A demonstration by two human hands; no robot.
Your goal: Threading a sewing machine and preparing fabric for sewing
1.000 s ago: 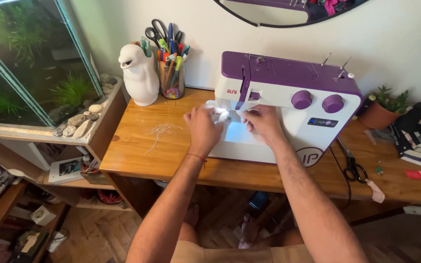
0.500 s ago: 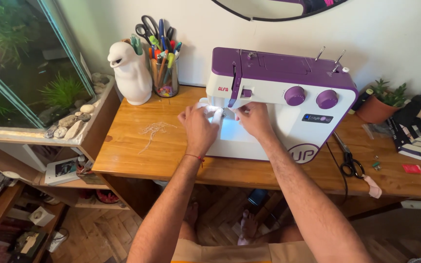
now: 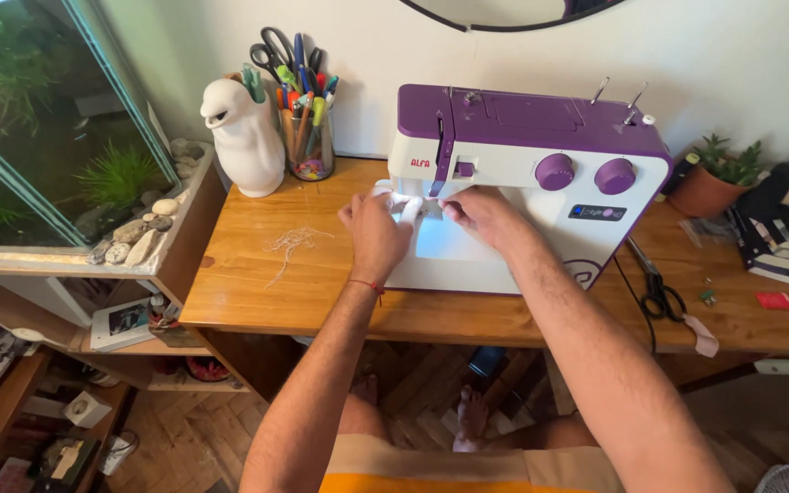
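My grip is closed at both hands on a small piece of white fabric (image 3: 410, 208): my left hand (image 3: 376, 236) pinches its left part with fingers curled down over it, and my right hand (image 3: 481, 215) pinches the right part between thumb and fingertips, so the cloth is pulled between the two. The fabric sits on the bed of the sewing machine (image 3: 541, 173), right under the needle area at the machine's left end, lit by the machine's lamp; how much cloth lies under my palms I cannot tell. The sewing machine is white with a purple top and two purple dials on its front, and it stands on the wooden table (image 3: 257, 301) against the wall. A thin red bracelet (image 3: 369, 286) circles my left wrist. On the table to the left of my left hand lies a loose tangle of pale thread (image 3: 290, 245), apart from the machine. Behind it, near the wall, stand a white penguin-shaped jug (image 3: 244, 137) and, just beside it, a glass jar of pens and scissors (image 3: 308, 146). To the right of the machine, black-handled scissors (image 3: 655, 288) lie on the table beside a black cord, with a potted plant (image 3: 714, 178) farther back. An aquarium (image 3: 38, 137) fills the left side.
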